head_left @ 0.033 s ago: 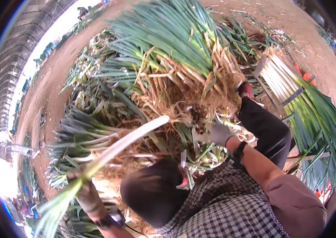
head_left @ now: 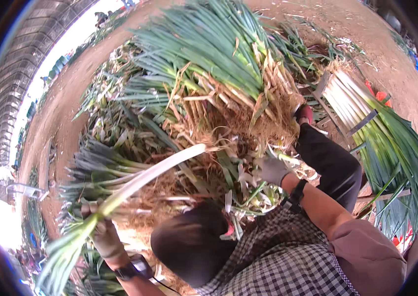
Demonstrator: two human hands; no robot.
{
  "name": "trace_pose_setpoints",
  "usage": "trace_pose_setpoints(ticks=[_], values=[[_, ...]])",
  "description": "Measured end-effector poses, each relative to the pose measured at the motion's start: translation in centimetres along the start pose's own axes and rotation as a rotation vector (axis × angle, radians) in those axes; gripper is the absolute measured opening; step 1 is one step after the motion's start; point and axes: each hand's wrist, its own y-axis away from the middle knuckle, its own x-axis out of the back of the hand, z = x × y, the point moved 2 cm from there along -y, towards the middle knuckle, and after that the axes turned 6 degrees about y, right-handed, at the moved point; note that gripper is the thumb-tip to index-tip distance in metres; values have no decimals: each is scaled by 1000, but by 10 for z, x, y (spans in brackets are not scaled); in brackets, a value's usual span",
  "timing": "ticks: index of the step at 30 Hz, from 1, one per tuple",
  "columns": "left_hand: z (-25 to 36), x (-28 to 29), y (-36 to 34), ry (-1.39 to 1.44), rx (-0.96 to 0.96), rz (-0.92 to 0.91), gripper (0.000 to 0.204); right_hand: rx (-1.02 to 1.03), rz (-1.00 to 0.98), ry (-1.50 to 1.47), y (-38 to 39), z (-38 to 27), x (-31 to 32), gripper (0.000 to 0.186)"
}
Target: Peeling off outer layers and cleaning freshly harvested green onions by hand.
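Observation:
My gloved left hand (head_left: 103, 236) is closed round the leafy part of a long green onion (head_left: 162, 170). Its white shaft slants up to the right, with the root end towards the middle, while the loose green leaves trail to the lower left. My gloved right hand (head_left: 271, 170) hovers over or touches the heap of peeled leaves (head_left: 263, 197) by my leg; motion blur hides its fingers. Beyond both hands lies a big pile of untrimmed green onions (head_left: 204, 64), roots towards me. A smaller bunch of green onions (head_left: 100, 165) rests beside my left hand.
On the right, cleaned green onions (head_left: 349, 101) lie in a rack with metal uprights (head_left: 362, 122). Leaf scraps (head_left: 110, 89) cover the ground at the left. Bare soil (head_left: 56, 143) stretches beyond. My knees (head_left: 189, 241) flank the work area.
My left hand and the green onion have shifted slightly up and to the left, the root end drawing back a little. My right hand has hardly moved.

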Motion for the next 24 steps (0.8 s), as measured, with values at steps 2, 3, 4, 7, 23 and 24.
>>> trace_pose_setpoints(ticks=[2,3,4,7,23,24], values=[[-65,20,-53,263,163,-10,42,-11,-42,-25,-4,16,3,42],[-87,17,-79,347,184,10,43,4,-35,-36,-9,29,1,46],[-114,26,-102,362,225,56,43,-14,-31,-21,-15,38,4,42],[-199,106,-161,463,419,185,38,-12,-16,14,-43,51,14,42],[-200,21,-44,227,802,90,26,-115,89,-56,-258,-62,65,45],[-183,6,-42,200,807,58,26,-92,112,-172,-245,-67,81,42]])
